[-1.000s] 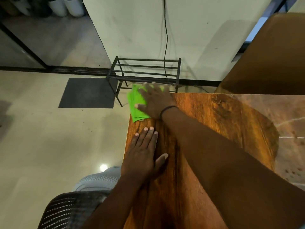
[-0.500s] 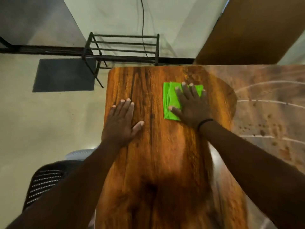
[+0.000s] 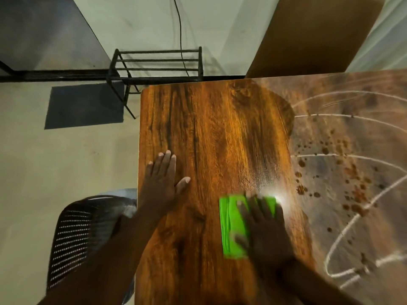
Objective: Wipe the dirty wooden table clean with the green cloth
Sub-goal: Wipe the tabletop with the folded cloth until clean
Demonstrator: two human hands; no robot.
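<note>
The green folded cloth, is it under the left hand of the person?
No, the green folded cloth lies under the flat right hand, while the left hand rests on bare wood of the table.

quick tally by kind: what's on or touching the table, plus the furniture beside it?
Hands: 2 (left hand, right hand)
Green cloth: 1
Wooden table: 1
Metal rack: 1
Mesh chair: 1
Floor mat: 1
Total: 7

Two bare forearms, no sleeves, left hand (image 3: 161,183), blurred right hand (image 3: 267,230)
</note>
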